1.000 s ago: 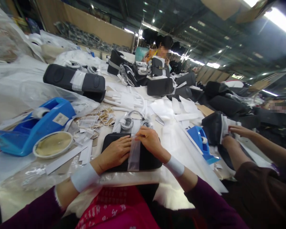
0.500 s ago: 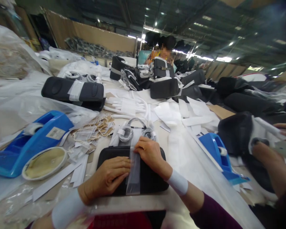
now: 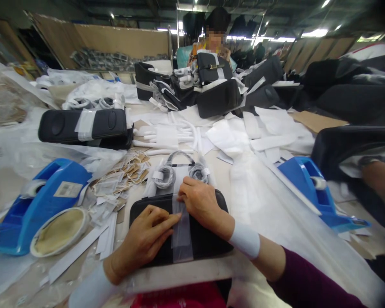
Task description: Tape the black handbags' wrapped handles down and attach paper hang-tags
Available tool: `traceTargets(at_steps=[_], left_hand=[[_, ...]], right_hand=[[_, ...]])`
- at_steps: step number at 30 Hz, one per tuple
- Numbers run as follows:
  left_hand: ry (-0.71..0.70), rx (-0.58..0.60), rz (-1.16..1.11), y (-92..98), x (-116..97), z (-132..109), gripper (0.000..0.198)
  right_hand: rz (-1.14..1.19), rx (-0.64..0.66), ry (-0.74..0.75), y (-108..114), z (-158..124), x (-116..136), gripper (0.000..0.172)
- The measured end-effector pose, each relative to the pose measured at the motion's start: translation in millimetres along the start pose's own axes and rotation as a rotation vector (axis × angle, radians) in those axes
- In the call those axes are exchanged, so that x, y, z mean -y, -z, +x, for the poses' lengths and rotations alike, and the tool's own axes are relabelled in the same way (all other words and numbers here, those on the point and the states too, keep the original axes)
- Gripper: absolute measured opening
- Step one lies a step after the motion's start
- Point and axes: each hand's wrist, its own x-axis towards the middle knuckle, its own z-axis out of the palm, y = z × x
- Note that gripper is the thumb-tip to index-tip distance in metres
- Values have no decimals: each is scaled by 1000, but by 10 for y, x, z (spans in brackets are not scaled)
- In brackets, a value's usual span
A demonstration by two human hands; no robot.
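Observation:
A black bag (image 3: 208,237) lies flat in front of me, with a strip of clear tape (image 3: 182,241) running down its middle. At its far edge are a wrapped handle (image 3: 180,153) and two coiled straps in plastic, the left coil (image 3: 164,177) and the right coil (image 3: 199,172). My left hand (image 3: 147,235) rests on the bag's left half, index finger stretched to the tape and other fingers bent. Across the bag, my right hand (image 3: 202,203) has its fingertips drawn together at the tape's upper part; they hide what lies beneath them.
Blue tape dispensers stand at left (image 3: 41,201) and right (image 3: 317,188). A round dish (image 3: 59,231) and string tags (image 3: 134,169) lie at left. Another taped black bag (image 3: 83,124) is farther back. A co-worker's hand (image 3: 380,184) handles a black bag at right; another person (image 3: 216,34) is opposite.
My left hand's fingers have bent, and its index now reaches onto the tape. My right hand stays at the tape. The view has tilted down, and the co-worker's bag at right has shifted.

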Motion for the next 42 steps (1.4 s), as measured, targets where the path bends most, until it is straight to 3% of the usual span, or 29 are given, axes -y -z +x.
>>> traceTargets(at_steps=[10,14,22,26,30,34,36,39,40,42], left_hand=[[-126,-5,148,-3,-43,-13,31],[-127,76,224,-17,-74,12,25],[-149,185,308,-56,-11,55,56],[-156,186,360,-31,-4,61,60],[-189,181,387,-39,11,61,61],[-236,85,392,-112,124,40,63],[-257,30,380,-169,204,33,65],[-271,-14,329,-233,245,42,66],[-254,-25,301,-244,225,49,66],[-197,-51,239,-254,147,65,68]], right_hand=[[-76,64,-14,-15,70,16,10],[-88,107,-26,5,92,9,9],[-132,118,-41,28,111,64,6],[-112,26,-24,169,70,118,22],[79,-131,-63,436,-191,28,25],[379,-232,-162,857,-647,-341,18],[454,-390,-310,1184,-904,-664,14],[297,-732,-633,1759,-1284,-1268,19],[247,-787,-722,1927,-1402,-1469,23],[275,-706,-914,2162,-1610,-1806,25]])
